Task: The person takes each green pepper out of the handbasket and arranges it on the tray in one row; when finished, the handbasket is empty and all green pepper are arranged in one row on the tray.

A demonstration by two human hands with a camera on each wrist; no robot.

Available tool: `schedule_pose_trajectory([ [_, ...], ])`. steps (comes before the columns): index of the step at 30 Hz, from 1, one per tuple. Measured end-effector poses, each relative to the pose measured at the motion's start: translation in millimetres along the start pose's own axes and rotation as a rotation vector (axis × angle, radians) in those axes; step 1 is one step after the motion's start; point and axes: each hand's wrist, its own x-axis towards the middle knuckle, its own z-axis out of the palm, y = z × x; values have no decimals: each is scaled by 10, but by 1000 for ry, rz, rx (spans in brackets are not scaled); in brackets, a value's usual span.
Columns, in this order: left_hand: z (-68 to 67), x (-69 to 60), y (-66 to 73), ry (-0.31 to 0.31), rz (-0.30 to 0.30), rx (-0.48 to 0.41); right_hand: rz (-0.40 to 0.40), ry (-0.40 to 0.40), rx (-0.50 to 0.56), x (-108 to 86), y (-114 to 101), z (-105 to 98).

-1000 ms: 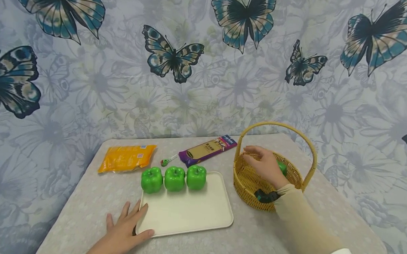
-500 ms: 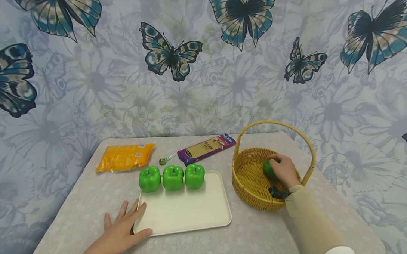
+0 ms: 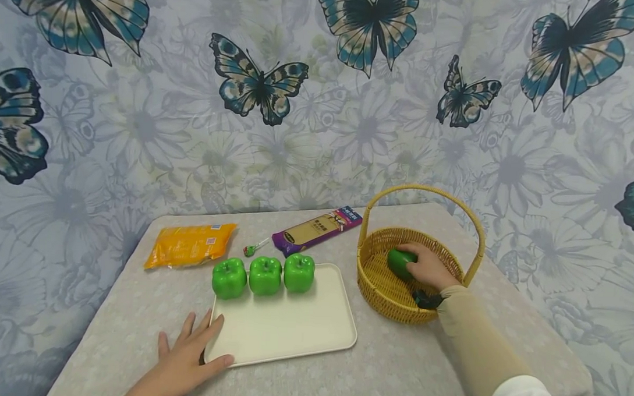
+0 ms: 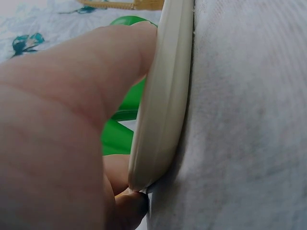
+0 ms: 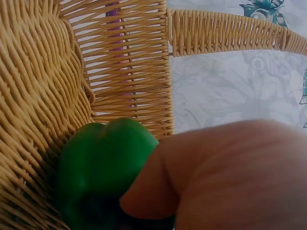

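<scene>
My right hand reaches into the wicker basket and grips a green bell pepper inside it. In the right wrist view the thumb presses on the bell pepper close to the woven wall; the other fingers are hidden. Three glossy green bell peppers stand in a row along the back of the cream tray. At the tray's left front corner, my left hand lies with fingers spread, thumb on the front rim and fingertips over the left rim.
Behind the tray lie an orange packet, a small lollipop and a purple-and-tan package. The basket's tall handle arches over the right hand. A patterned butterfly backdrop rises behind the table.
My right hand has lowered onto the bell pepper in the basket, taken hold of it and shifted it left inside. The left hand keeps its place on the tray.
</scene>
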Motion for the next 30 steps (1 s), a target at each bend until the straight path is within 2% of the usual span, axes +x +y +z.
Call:
schedule_pose_trajectory([
  [7, 10, -3, 18, 11, 7, 1, -21, -6, 17, 19, 21, -27],
  [16, -18, -16, 44, 7, 6, -1, -56, -31, 106, 30, 87, -8],
  [25, -23, -19, 45, 12, 15, 2, 30, -54, 162, -13, 58, -8],
  [30, -13, -11, 27, 16, 23, 1, 47, -64, 169, 3, 57, -7],
])
